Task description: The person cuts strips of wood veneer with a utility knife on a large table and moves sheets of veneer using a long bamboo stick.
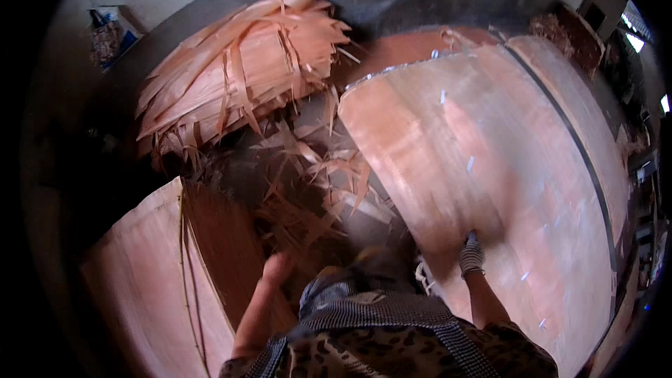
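Observation:
A large stack of pale pinkish wood veneer sheets point(448, 161) fills the right side, with small whitish strips scattered over its top. My right hand point(472, 257), in a striped knit glove, is over the near part of this top sheet. Its fingers are drawn together, and a narrow grey tip sticks out beyond them; whether that is a glove fingertip or a small tool is unclear. My left hand point(278, 267), bare and smeared by motion, is low on the left, beside the brown side of another veneer stack point(150, 252). Its fingers cannot be made out.
Torn veneer scraps point(336, 175) litter the floor between the stacks. A heap of ragged veneer sheets point(259, 63) lies at the far left. A dark strap-like band point(567, 122) crosses the right stack. Cords point(186, 266) lie over the left stack. A patterned bag point(105, 36) hangs by the wall.

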